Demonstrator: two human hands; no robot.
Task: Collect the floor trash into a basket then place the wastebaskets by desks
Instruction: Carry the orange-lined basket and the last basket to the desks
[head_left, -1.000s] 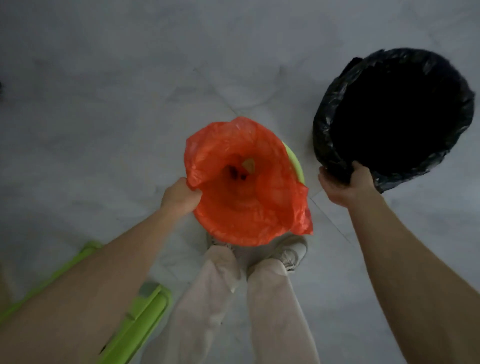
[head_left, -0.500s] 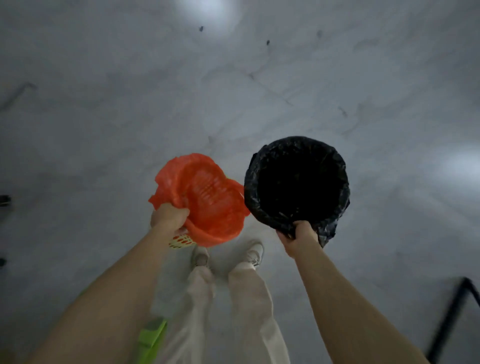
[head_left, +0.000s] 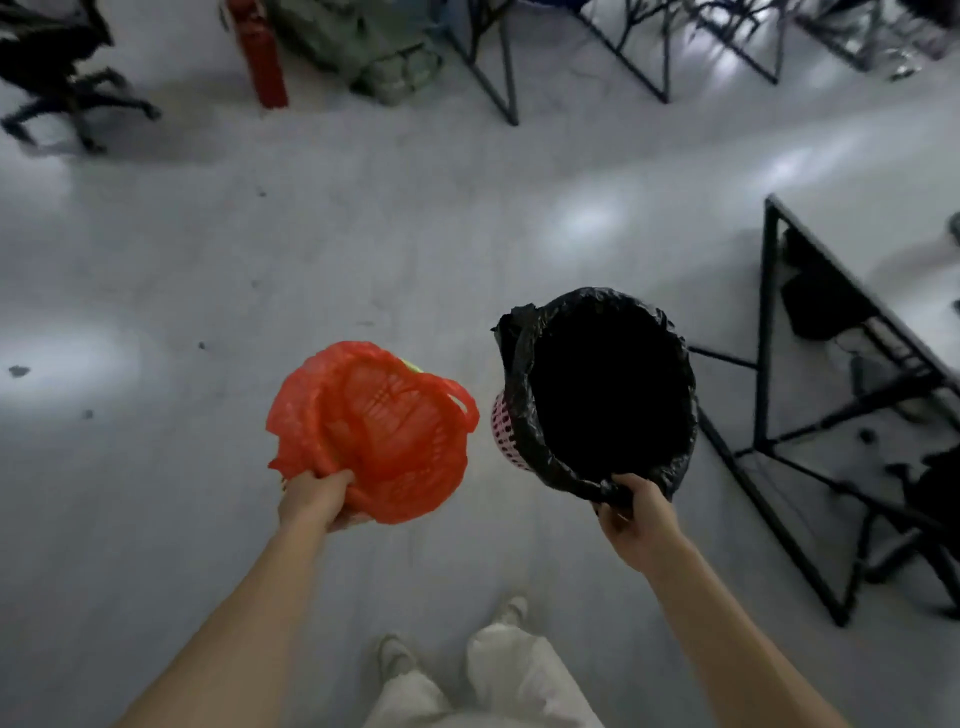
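The left hand (head_left: 311, 496) is gripping the near rim of the red-bagged wastebasket (head_left: 384, 431), which is sitting tilted just left of the frame's centre. The right hand (head_left: 636, 519) is clenching the near rim of the black-bagged wastebasket (head_left: 608, 395), right of centre, with pink mesh showing below the liner. The two baskets are hanging side by side without touching. A black desk frame (head_left: 769, 322) is standing at the right edge, close to the black-bagged basket. A dark scrap (head_left: 20, 370) is lying on the floor (head_left: 363, 234) at the left edge. An office chair (head_left: 57, 67) and a red cylinder (head_left: 265, 62) are showing along the top left.
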